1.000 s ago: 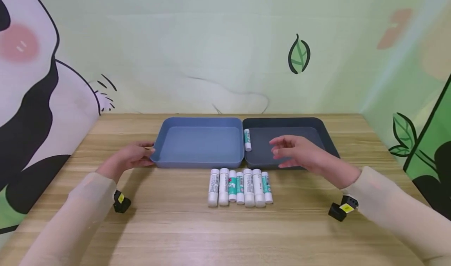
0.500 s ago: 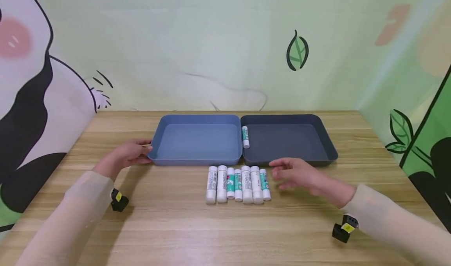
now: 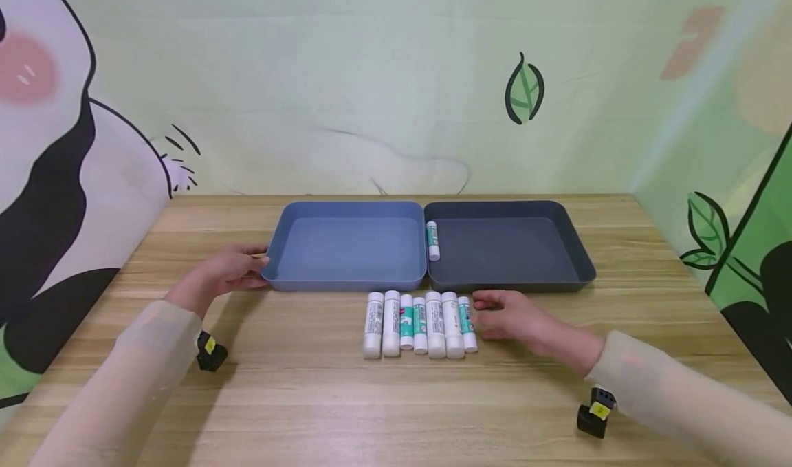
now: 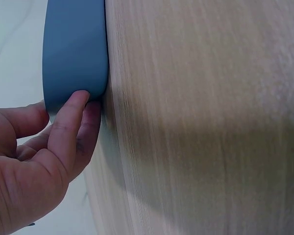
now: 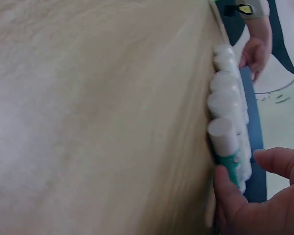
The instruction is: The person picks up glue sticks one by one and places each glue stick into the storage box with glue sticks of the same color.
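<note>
A wood-grain counter fills my remote feed, two trays side by side at its back edge: the blue tray on the left, the dark tray on the right. Before their front edges, centered on the seam, lies a row of seven tubes. The left hand grips the blue tray's front-left corner, fingers bent about its wall; the right hand, fingers spread wide, brackets the row's right end. I cannot tell whether it touches the end tube.

As I judge it, an off-center nudge could roll that round tube toward the counter's right edge, close packing could drag its larger neighbor along, and a left-hand tug could push the blue tray into the row.

The end tube, small and green-labeled, lies on its side near the dark tray's front-left corner, long axis running back to front, plain white end facing front. A similar small tube lies inside the dark tray, along its left wall, pointing likewise.
</note>
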A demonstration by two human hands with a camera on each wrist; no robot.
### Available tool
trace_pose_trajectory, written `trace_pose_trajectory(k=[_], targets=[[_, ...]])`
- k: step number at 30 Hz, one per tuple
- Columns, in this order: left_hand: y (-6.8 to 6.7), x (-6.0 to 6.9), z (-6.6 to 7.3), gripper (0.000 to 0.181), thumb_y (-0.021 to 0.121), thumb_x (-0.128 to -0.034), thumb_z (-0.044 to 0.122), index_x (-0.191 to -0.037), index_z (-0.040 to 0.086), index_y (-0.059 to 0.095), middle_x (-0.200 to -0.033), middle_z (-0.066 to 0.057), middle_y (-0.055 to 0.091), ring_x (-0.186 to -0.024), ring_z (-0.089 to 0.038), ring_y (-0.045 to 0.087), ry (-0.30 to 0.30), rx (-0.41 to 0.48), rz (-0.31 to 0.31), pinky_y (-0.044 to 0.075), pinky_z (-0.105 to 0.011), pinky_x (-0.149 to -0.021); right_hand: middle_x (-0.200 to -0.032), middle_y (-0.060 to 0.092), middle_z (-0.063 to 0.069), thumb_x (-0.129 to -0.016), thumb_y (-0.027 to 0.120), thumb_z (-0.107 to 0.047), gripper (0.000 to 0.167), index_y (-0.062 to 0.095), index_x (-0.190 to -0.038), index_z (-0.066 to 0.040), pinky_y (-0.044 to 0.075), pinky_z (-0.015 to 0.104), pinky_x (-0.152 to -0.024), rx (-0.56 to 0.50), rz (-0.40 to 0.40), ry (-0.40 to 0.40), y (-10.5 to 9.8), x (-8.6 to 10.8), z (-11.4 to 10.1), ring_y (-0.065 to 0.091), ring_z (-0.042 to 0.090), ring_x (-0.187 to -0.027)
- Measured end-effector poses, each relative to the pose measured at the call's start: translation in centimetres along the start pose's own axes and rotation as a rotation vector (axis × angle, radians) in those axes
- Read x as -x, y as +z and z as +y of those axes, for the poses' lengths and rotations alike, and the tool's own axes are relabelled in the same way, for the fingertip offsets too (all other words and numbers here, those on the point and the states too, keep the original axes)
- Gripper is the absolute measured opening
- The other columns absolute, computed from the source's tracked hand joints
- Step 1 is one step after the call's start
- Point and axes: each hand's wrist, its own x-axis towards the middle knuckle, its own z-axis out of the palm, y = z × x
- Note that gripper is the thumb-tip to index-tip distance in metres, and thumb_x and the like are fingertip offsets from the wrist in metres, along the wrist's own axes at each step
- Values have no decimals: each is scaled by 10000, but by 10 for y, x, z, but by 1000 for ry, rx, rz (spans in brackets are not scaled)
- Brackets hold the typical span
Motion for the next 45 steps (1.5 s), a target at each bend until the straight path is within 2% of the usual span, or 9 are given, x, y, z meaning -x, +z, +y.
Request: trace_pose_trajectory(k=[7,11,17,19,24,30,38,45], targets=[[1,0,1,622,390,-1098,82,-1615,-49,71,-1503,-306,370,-935,12,606,4,2,17,608,-186,-882,-1453,456,294,-936,672,-62,669,373,-1503,129,620,284,-864,26,97,10,10,-2,4,578,238,-1144],[1,1,1,624,395,-1099,88,-1615,-49,73,-1507,-306,379,-939,10,609,2,-1,18,608,-187,-889,-1444,460,293,-928,688,-74,678,382,-1499,124,627,303,-864,52,106,12,12,-3,4,589,259,-1139],[1,2,1,627,405,-1095,81,-1611,-62,79,-1308,-183,544,-896,31,611,6,0,13,605,-176,-857,-1409,470,282,-918,704,-70,697,378,-1506,114,623,300,-835,84,107,15,13,-3,3,590,259,-1112],[0,1,1,629,407,-1095,83,-1613,-57,78,-1304,-170,536,-900,29,608,3,1,12,606,-179,-862,-1381,478,263,-917,709,-66,699,379,-1510,103,623,300,-825,91,111,19,14,-4,2,585,251,-1097],[1,1,2,627,400,-1099,94,-1616,-49,75,-1432,-255,441,-933,10,603,-8,-11,14,608,-202,-905,-1334,495,238,-918,708,-65,682,399,-1507,86,625,311,-811,117,119,20,14,-6,1,580,246,-1067],[1,1,1,626,412,-1095,90,-1615,-47,90,-1334,-198,514,-920,7,609,-2,-4,22,609,-183,-868,-1267,505,219,-904,721,-62,640,440,-1458,91,616,301,-762,141,143,-2,16,-6,1,575,227,-1010],[3,1,0,623,403,-1101,105,-1621,-28,86,-1501,-282,372,-1021,-51,597,-8,-15,25,607,-212,-929,-1197,476,208,-869,702,-1,624,413,-1412,106,604,279,-705,74,165,-18,17,-5,2,572,222,-968],[3,2,0,624,402,-1098,94,-1618,-41,83,-1442,-256,413,-948,0,599,-5,1,20,609,-189,-889,-1184,486,192,-862,671,28,634,395,-1430,84,587,268,-708,21,178,-3,16,-3,1,566,221,-977]])
